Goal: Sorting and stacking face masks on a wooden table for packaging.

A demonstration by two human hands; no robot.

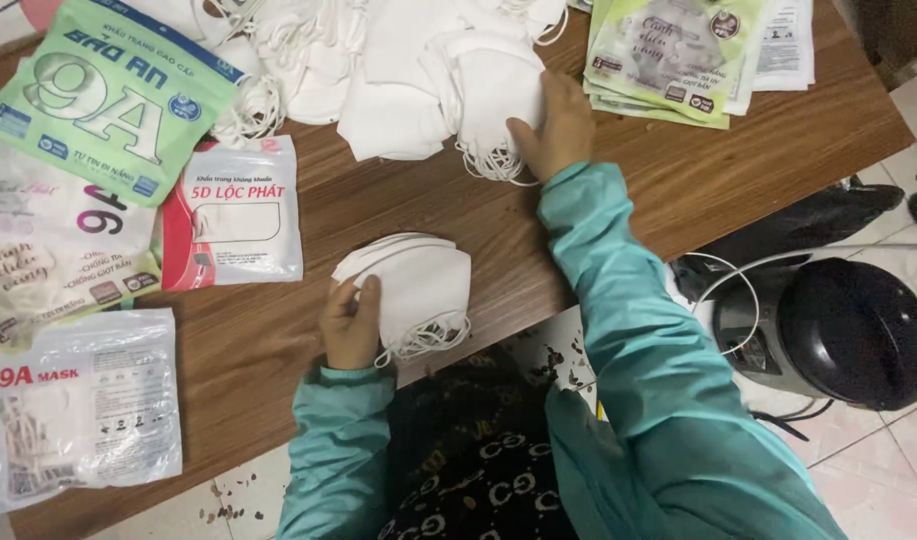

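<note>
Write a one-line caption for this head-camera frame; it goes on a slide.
Left hand holds a stack of white face masks; right hand rests on the loose mask pile on a wooden table.

Left hand [350,322]: grips a small stack of folded white masks [415,285] at the near edge of the wooden surface [378,205].
Right hand [556,125]: rests flat on the loose pile of white masks [408,70] at the far side.
Sleeves: teal.
Left side: printed mask bags [88,240], green, red and clear.
Far right: a stack of green packets [668,55].
Floor: a black machine [838,330].
</note>
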